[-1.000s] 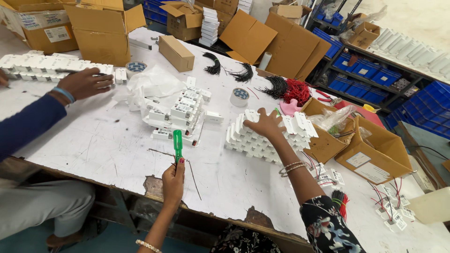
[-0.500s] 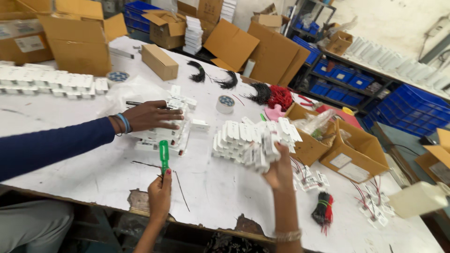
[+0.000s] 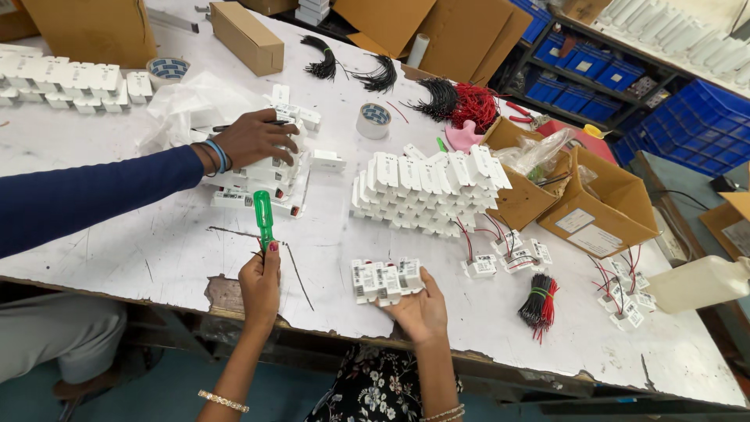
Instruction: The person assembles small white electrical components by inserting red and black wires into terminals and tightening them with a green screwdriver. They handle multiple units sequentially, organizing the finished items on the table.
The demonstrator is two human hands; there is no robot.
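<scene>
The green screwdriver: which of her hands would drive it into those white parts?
Probably the left hand: it grips the green screwdriver upright, while the right hand cradles the white parts just beside it.

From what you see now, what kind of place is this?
Probably a small electrical assembly workshop: stacks of white switch parts on a worn table, bundles of red and black wires, and blue storage bins behind.

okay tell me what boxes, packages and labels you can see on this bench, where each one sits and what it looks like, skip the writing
Long closed brown carton: far side, middle-left.
Two open brown cartons: right side, white rectangular labels on their near walls.
Clear plastic bag: in the left open carton.
Large brown cardboard box: far-left corner.
Blue plastic bins: on shelves behind the bench.
White plastic bottle: lying at the right edge.
</scene>
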